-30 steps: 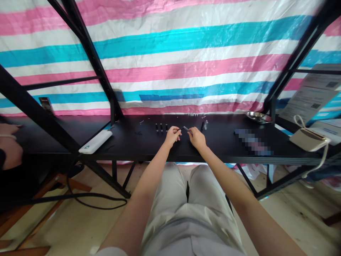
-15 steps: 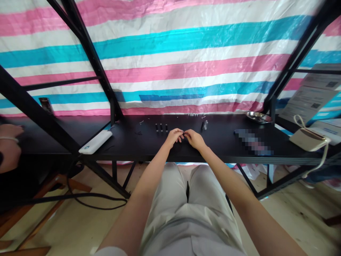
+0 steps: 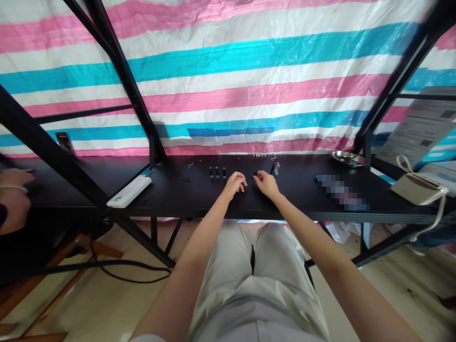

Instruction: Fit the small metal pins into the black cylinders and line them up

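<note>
My right hand (image 3: 266,184) is pinched on a small black piece (image 3: 254,175) that shows at its fingertips, just above the black tabletop; its exact kind is too small to make out. To its left, my left hand (image 3: 235,185) hovers with loosely bent fingers apart, and I see nothing in it. Left of that hand, three short black tubes with pale lower ends, among them the middle tube (image 3: 217,172), stand in a row. Beyond my right hand are a black tube (image 3: 272,169) and some clear small tubes (image 3: 277,168).
Several small white pieces (image 3: 260,156) line the table's back edge. A metal dish (image 3: 348,159), a blurred-out flat object (image 3: 342,192) and a cream pouch (image 3: 418,187) are at right. At left lie a white box-like device (image 3: 129,192) and another person's hand (image 3: 16,176) beyond the black frame.
My hands have moved apart from where their fingertips met. The right hand has shifted slightly right with the small black piece; the left has stayed nearly in place.
</note>
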The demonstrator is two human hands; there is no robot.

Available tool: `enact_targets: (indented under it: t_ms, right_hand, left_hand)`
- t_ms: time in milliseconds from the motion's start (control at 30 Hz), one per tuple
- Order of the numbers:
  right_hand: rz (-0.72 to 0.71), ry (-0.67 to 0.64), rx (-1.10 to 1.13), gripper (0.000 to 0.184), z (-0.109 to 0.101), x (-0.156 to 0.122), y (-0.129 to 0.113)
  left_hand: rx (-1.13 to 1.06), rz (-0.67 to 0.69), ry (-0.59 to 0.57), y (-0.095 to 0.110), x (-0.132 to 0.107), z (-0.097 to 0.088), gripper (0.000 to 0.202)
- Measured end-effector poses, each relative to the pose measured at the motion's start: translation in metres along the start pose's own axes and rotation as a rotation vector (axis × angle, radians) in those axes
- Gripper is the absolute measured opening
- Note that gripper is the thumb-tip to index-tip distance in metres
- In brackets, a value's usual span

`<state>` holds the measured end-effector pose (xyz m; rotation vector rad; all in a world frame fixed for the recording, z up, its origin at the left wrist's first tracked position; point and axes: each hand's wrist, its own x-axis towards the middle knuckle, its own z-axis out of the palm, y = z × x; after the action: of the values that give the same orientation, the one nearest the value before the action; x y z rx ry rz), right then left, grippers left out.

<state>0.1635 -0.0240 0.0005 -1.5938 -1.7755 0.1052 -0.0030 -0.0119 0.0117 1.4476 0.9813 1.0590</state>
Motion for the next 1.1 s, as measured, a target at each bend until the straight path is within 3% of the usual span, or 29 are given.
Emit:
enact_targets:
  t_ms: [100, 200, 367, 633, 900, 1100]
  right_hand:
    - [0.228, 0.041, -0.066, 0.020, -0.007, 0.017, 0.020]
    - [0.305, 0.011, -0.126, 0.018, -0.016, 0.027, 0.039]
    - [0.344, 0.002, -0.162, 0.019, -0.022, 0.027, 0.052]
    - [0.355, -0.051, -0.170, 0.019, -0.022, 0.027, 0.050]
    - [0.439, -0.138, -0.216, 0.019, -0.036, 0.024, 0.050]
    - [0.493, -0.092, -0.241, 0.023, -0.039, 0.017, 0.049]
  left_hand:
    - [0.023, -0.001, 0.020, 0.000, 0.000, 0.000, 0.006]
    - [0.039, 0.003, 0.025, 0.000, 0.000, -0.001, 0.006]
    - [0.054, 0.019, 0.023, -0.003, 0.001, -0.001, 0.006]
    - [0.069, 0.019, 0.026, -0.004, 0.001, -0.001, 0.005]
    - [0.078, 0.033, 0.013, -0.005, 0.002, -0.002, 0.004]
    - [0.088, 0.039, 0.014, -0.005, 0.001, -0.002, 0.004]
